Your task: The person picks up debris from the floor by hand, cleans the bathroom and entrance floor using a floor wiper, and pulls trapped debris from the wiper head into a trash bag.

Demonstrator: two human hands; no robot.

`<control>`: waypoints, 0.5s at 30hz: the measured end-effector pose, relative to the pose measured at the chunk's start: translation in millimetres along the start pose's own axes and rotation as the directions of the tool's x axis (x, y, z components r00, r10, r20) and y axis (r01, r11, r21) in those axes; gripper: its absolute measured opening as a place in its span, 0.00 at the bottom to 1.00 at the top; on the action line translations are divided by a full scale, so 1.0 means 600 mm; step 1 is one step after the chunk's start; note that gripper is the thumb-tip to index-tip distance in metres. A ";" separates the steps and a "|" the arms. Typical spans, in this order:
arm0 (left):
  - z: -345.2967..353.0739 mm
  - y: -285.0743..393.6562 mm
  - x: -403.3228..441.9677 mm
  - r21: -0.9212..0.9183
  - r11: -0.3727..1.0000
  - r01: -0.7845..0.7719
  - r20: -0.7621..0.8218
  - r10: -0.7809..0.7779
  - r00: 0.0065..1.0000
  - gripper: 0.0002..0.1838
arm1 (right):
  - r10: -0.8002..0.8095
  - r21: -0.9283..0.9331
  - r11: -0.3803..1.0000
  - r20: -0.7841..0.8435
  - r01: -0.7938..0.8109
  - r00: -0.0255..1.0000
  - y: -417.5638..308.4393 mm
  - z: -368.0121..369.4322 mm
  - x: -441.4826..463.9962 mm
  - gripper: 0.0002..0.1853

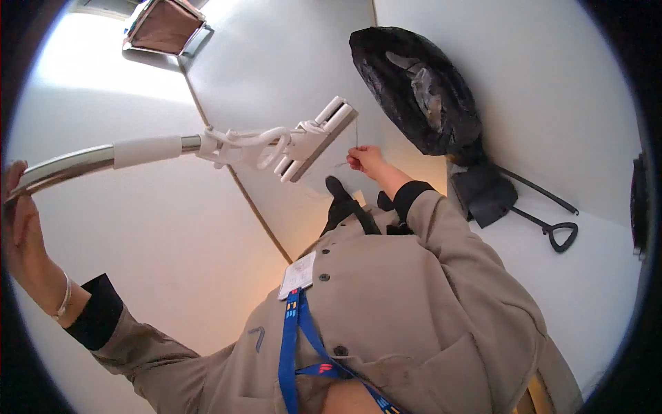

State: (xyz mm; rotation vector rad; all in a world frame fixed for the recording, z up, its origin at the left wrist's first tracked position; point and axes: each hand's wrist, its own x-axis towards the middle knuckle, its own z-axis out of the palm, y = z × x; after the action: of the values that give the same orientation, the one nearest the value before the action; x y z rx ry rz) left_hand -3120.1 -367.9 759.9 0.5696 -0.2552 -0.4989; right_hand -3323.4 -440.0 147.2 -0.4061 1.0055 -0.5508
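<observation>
My left hand (pixel 27 241) is wrapped around the silver pole of a sponge mop (pixel 155 152) at the left edge. The pole runs across to the right and carries white plastic fittings. Its white mop head (pixel 317 141) is raised and tilted, with a greyish-brown strip along one side. My right hand (pixel 367 161) is closed in a pinch just right of the mop head. A thin strand (pixel 357 131) stretches from the head's corner down to these fingertips, and a loose end shows beside them. Whether it is hair or thread cannot be told.
A bin with a black bag (pixel 420 90) holding some rubbish stands at upper right. Below it are a black dustpan (pixel 486 193) and a dark handle (pixel 541 190) by the wall. A brown-sided container (pixel 165 31) sits at upper left. My shoes (pixel 336 190) are on the floor.
</observation>
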 end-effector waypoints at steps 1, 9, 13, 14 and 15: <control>0.003 -0.003 0.000 -0.131 0.991 0.013 -0.071 -0.022 0.997 0.31 | -0.016 0.005 1.000 -0.024 0.016 1.000 0.002 -0.011 -0.009 0.06; -0.032 0.069 0.071 0.601 0.769 0.217 0.583 -0.608 0.538 0.33 | -0.324 -0.122 0.943 -0.125 0.309 0.938 -0.155 -0.122 -0.163 0.07; -0.015 0.057 0.068 0.622 0.764 0.171 0.616 -0.612 0.496 0.31 | -0.435 -0.152 0.898 -0.172 0.412 0.884 -0.276 -0.158 -0.330 0.07; -0.011 0.056 0.064 0.624 0.763 0.168 0.621 -0.615 0.486 0.31 | -0.482 -0.176 0.873 -0.168 0.455 0.860 -0.304 -0.157 -0.370 0.07; -0.003 0.051 0.062 0.627 0.760 0.171 0.626 -0.622 0.471 0.30 | -0.526 -0.198 0.847 -0.170 0.494 0.833 -0.329 -0.158 -0.414 0.07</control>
State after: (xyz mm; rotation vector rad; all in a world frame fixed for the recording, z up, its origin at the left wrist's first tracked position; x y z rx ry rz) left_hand -3076.0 -363.9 779.3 0.8816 -1.2046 -1.2124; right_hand -3558.8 -453.2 379.7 -0.7725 1.1564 -1.0288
